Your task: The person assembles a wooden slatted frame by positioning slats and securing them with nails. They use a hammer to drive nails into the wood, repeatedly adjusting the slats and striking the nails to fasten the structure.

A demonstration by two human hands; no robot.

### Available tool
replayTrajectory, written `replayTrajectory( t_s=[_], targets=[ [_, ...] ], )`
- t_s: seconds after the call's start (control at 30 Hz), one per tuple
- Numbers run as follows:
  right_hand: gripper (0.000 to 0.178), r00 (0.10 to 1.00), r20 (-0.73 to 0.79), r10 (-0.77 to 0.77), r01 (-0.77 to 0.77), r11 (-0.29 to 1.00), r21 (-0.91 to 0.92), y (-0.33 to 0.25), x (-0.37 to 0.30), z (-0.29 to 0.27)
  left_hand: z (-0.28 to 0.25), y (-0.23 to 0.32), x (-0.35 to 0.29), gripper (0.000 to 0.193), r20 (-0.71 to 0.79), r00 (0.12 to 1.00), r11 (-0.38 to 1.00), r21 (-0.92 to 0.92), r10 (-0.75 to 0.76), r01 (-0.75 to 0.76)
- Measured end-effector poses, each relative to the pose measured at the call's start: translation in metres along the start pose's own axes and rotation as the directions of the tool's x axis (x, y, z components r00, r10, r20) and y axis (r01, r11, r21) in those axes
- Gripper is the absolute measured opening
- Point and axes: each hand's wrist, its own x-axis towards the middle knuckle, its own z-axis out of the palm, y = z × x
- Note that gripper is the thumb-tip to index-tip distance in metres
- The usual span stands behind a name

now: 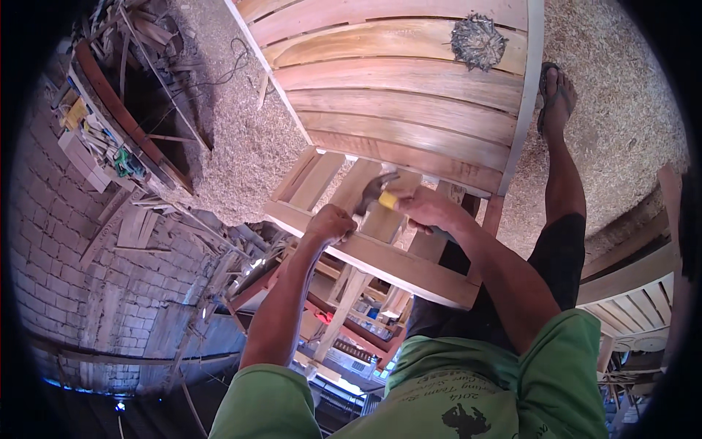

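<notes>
My right hand [431,210] is closed round a claw hammer, whose dark head [373,192] and yellow neck [387,200] show, slightly blurred, above the slats. Fingers bent together, my left hand [333,224] rests at the near rail [398,265] of a slatted wooden end panel [353,183]. Whatever it pinches there is too small or hidden to make out. The hammer head is just right of my left hand and apart from it. Beyond the panel joins a broad surface of wooden planks [402,84], with a heap of dark, thin spiky pieces like nails [477,42] lying on it.
Wood shavings [614,110] cover the ground on both sides. At the left stands a curved brown wooden piece [128,121] with scrap wood and tools beside it, near a block wall [73,241]. Another slatted wooden piece [636,307] is at the right, by my leg.
</notes>
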Motion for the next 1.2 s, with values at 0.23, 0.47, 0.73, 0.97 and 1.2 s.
replayTrajectory(
  t_s=[0.23, 0.47, 0.73, 0.97, 1.2],
  targets=[
    [0.041, 0.995, 0.008, 0.102, -0.1, 0.985, -0.141, -0.007, -0.016, -0.001, -0.007, -0.008, 0.004, 0.018, -0.013, 0.999, 0.986, 0.165, 0.04, -0.037],
    [0.051, 0.987, -0.158, 0.013, 0.0, 0.996, 0.085, -0.03, -0.117, -0.039, 0.007, 0.147, -0.039, 0.025, -0.526, 0.617, 0.809, 0.432, 0.585, -0.399],
    [0.053, 0.945, -0.318, 0.07, -0.042, 0.995, 0.093, -0.016, -0.204, -0.066, 0.047, 0.356, -0.05, 0.02, -0.57, 0.555, 0.422, -0.361, 0.606, -0.832],
    [0.055, 0.941, -0.335, 0.041, 0.02, 0.984, 0.178, 0.0, -0.208, -0.083, 0.054, 0.36, -0.033, 0.015, -0.614, 0.565, 0.405, -0.395, 0.552, -0.825],
    [0.052, 0.944, -0.33, -0.021, 0.089, 0.977, 0.192, 0.003, -0.201, -0.081, 0.053, 0.357, -0.047, 0.017, -0.59, 0.041, 0.388, 0.476, 0.806, -0.789]
  ],
)
